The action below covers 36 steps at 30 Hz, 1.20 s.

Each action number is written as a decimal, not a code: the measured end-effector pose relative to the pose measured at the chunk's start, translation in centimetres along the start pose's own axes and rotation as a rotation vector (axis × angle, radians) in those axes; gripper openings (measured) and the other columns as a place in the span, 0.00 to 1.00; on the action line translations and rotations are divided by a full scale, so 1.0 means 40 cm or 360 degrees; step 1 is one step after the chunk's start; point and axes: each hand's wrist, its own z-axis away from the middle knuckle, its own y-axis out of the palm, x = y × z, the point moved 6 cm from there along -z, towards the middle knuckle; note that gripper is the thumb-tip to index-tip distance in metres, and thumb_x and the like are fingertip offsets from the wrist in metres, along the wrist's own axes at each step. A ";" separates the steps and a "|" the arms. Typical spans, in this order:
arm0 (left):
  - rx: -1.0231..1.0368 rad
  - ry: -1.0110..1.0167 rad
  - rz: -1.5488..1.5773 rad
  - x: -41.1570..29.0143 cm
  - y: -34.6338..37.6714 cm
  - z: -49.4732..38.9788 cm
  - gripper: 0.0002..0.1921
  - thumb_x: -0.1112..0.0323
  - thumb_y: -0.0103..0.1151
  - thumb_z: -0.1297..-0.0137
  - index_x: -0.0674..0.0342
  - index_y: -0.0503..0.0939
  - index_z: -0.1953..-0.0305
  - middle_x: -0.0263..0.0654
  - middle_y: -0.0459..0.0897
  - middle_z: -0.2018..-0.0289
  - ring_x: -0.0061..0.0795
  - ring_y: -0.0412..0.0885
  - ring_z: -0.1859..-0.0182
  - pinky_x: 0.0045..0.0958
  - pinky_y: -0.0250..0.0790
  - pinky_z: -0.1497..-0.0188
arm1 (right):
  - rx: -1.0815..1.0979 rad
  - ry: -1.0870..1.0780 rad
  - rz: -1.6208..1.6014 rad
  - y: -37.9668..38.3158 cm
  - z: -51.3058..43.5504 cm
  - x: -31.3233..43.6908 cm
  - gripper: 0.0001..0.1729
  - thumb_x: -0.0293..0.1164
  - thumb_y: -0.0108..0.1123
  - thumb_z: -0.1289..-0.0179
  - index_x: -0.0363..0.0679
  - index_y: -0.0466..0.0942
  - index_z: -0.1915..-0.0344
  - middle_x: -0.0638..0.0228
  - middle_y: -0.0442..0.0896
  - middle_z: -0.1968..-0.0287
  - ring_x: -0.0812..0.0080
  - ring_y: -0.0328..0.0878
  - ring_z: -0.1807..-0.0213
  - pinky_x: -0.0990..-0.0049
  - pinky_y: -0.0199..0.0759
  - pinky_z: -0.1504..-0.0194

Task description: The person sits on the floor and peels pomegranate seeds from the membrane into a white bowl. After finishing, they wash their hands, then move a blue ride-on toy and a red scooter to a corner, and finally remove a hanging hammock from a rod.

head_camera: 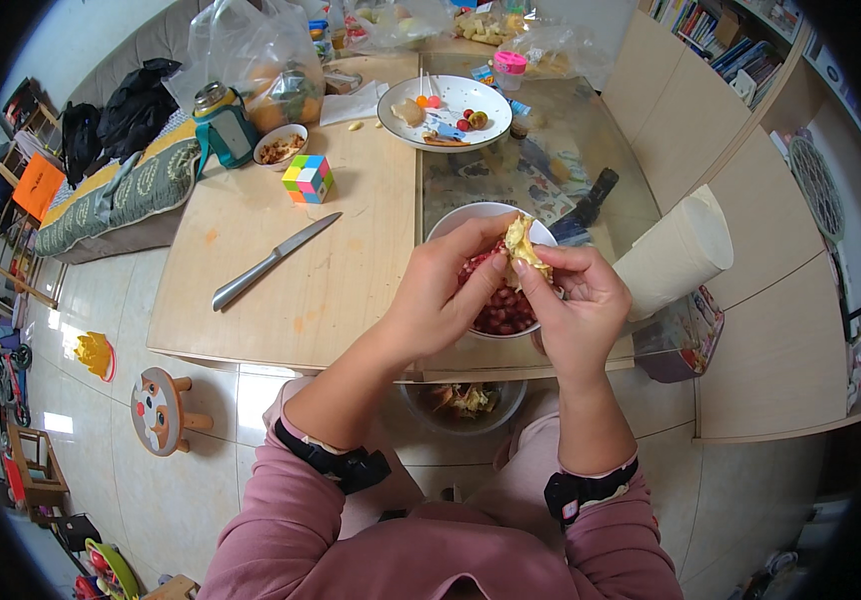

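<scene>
Both hands meet over a white bowl [445, 225] of red pomegranate seeds [505, 311] near the table's front edge. My left hand [449, 281] grips a piece of pomegranate [522, 238] with pale yellow rind and membrane, some red seeds showing on its left side. From the right, my right hand [577, 300] pinches the same piece between thumb and fingers. Below the table edge, a clear bowl [517, 409] with peel scraps [468, 399] sits between the knees. A knife with a metal handle [277, 259] lies on the table to the left.
A puzzle cube [308, 179], a small bowl of brown scraps [280, 147] and a teal-covered flask [224, 127] stand at the left back. Behind the seed bowl is a speckled plate [483, 94] with lollipops and fruit. A paper towel roll [674, 251] stands close to my right hand.
</scene>
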 end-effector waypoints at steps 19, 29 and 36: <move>-0.0413 0.0468 -0.0536 -0.066 -0.011 0.010 0.11 0.79 0.64 0.46 0.66 0.77 0.60 0.53 0.79 0.52 0.41 0.81 0.52 0.33 0.73 0.51 | -0.0084 0.0100 -0.0305 0.009 0.009 -0.001 0.13 0.16 0.61 0.42 0.33 0.71 0.58 0.60 0.80 0.59 0.76 0.80 0.59 0.81 0.76 0.57; -0.0324 0.0573 -0.0780 -0.071 -0.015 0.001 0.11 0.80 0.66 0.50 0.66 0.79 0.63 0.50 0.78 0.50 0.42 0.78 0.46 0.34 0.72 0.47 | -0.0026 -0.0049 -0.0382 0.016 0.003 -0.005 0.11 0.14 0.59 0.41 0.33 0.72 0.58 0.62 0.76 0.54 0.77 0.76 0.54 0.81 0.74 0.54; -0.0253 0.0435 -0.0744 -0.061 -0.023 -0.003 0.11 0.80 0.66 0.51 0.66 0.79 0.64 0.48 0.77 0.50 0.43 0.76 0.45 0.34 0.73 0.49 | 0.0063 -0.0089 0.0003 0.004 -0.003 0.001 0.07 0.16 0.60 0.41 0.33 0.79 0.61 0.64 0.76 0.54 0.79 0.76 0.56 0.83 0.74 0.58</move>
